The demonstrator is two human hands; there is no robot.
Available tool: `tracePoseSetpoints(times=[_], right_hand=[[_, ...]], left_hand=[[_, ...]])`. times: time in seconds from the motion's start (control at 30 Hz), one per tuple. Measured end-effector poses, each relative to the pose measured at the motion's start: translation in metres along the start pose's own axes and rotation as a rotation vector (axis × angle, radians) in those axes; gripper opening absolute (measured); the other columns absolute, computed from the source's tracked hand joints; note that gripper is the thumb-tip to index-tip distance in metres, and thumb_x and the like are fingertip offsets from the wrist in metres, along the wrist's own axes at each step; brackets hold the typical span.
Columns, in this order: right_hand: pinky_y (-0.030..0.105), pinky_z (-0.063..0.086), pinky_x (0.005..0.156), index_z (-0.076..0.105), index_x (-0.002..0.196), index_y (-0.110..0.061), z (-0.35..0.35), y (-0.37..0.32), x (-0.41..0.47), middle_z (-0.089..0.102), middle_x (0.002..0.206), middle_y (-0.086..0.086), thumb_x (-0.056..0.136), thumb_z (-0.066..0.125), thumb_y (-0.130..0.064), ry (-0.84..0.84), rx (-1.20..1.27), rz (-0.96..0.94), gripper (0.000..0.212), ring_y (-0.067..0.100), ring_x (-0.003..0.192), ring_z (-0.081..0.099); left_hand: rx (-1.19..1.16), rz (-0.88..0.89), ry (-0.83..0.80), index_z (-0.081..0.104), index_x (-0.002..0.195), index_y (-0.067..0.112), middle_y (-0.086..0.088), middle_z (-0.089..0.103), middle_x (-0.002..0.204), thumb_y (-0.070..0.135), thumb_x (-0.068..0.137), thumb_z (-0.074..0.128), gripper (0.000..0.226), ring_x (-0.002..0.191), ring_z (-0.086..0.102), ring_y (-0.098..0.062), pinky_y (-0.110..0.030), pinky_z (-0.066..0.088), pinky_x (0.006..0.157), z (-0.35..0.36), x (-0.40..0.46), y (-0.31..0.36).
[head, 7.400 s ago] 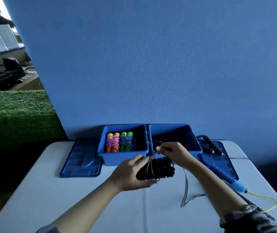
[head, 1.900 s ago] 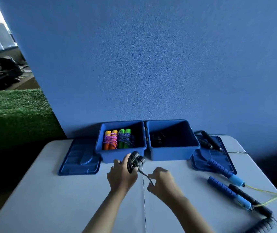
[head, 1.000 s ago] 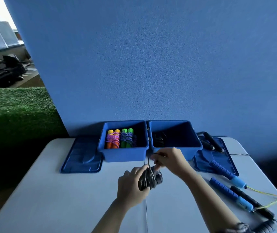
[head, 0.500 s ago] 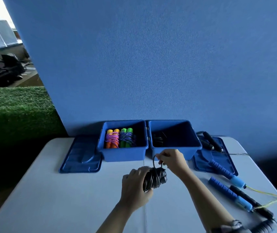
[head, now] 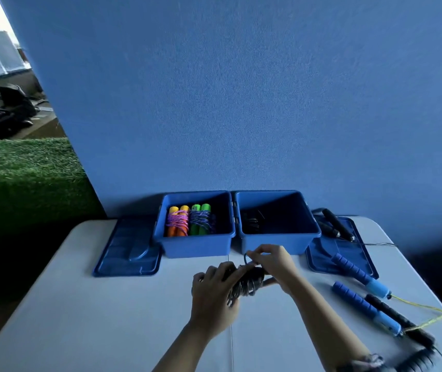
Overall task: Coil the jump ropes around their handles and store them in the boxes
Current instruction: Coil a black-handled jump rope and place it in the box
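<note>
The coiled black rope (head: pixel 246 284) is gripped by the left hand (head: pixel 213 296) above the tabletop (head: pixel 107 318) near the boxes' front; its loose end is pinched by the right hand (head: pixel 273 263). If untucked, coils may spring loose.

Open table (head: pixel 101 318) left and near, a bare gap to the right box (head: pixel 278 248) ahead (mostly hollow, one dark coil (head: pixel 252 222) inside), but blue handles (head: pixel 359 275) and a lid (head: pixel 343 245) crowding the right.
</note>
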State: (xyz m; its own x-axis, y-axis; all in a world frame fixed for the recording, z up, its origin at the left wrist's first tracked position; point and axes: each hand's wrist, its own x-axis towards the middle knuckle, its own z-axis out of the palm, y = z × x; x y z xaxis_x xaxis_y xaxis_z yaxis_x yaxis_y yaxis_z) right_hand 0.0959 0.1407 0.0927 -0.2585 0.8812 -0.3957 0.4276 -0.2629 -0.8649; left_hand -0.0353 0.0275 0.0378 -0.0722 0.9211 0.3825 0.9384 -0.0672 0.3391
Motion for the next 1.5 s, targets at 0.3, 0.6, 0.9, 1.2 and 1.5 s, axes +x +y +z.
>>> tracePoseSetpoints(times=[0.3, 0.6, 0.9, 1.2, 1.5], right_hand=[[0.039, 0.058, 0.056, 0.065, 0.082, 0.011, 0.003, 0.013, -0.001, 0.065, 0.080, 0.027, 0.081, 0.073, -0.017, -0.078, 0.123, 0.027, 0.030, 0.026, 0.060, 0.065], [0.034, 0.051, 0.057, 0.067, 0.094, 0.000, 0.012, 0.018, -0.003, 0.063, 0.078, 0.012, 0.092, 0.056, -0.020, -0.173, 0.160, 0.075, 0.022, 0.035, 0.071, 0.067], [0.027, 0.053, 0.057, 0.067, 0.079, 0.002, 0.005, 0.026, -0.005, 0.063, 0.066, 0.011, 0.091, 0.053, 0.000, -0.120, 0.323, 0.035, 0.018, 0.018, 0.052, 0.059], [0.031, 0.057, 0.071, 0.071, 0.085, 0.004, 0.013, 0.023, -0.010, 0.071, 0.078, 0.017, 0.090, 0.060, -0.013, -0.077, 0.676, -0.010, 0.021, 0.021, 0.071, 0.068], [0.033, 0.057, 0.082, 0.072, 0.088, -0.001, 0.024, 0.024, -0.021, 0.070, 0.091, 0.017, 0.091, 0.048, 0.008, -0.126, 0.613, -0.066, 0.026, 0.022, 0.088, 0.064]], left_hand=[[-0.152, -0.390, -0.035, 0.047, 0.121, 0.051, 0.023, 0.057, 0.108, 0.087, 0.066, 0.036, 0.067, 0.102, 0.055, 0.000, -0.029, 0.039, 0.081, -0.006, 0.007, 0.009], [-0.173, -0.497, -0.089, 0.042, 0.122, 0.052, 0.017, 0.058, 0.116, 0.072, 0.081, 0.039, 0.046, 0.110, 0.055, -0.010, -0.035, 0.042, 0.086, -0.001, 0.009, 0.007], [-0.415, -0.455, -0.123, 0.042, 0.121, 0.056, 0.018, 0.058, 0.109, 0.071, 0.080, 0.027, 0.046, 0.102, 0.056, -0.003, -0.032, 0.045, 0.087, -0.007, 0.011, 0.008], [-0.716, -0.677, -0.035, 0.050, 0.113, 0.043, 0.012, 0.064, 0.109, 0.051, 0.096, 0.043, 0.020, 0.100, 0.059, -0.007, -0.030, 0.045, 0.082, -0.009, 0.030, 0.014], [-1.058, -0.911, -0.023, 0.052, 0.110, 0.034, 0.002, 0.066, 0.103, 0.038, 0.100, 0.044, 0.013, 0.087, 0.064, -0.016, -0.028, 0.051, 0.068, -0.015, 0.042, 0.012]])
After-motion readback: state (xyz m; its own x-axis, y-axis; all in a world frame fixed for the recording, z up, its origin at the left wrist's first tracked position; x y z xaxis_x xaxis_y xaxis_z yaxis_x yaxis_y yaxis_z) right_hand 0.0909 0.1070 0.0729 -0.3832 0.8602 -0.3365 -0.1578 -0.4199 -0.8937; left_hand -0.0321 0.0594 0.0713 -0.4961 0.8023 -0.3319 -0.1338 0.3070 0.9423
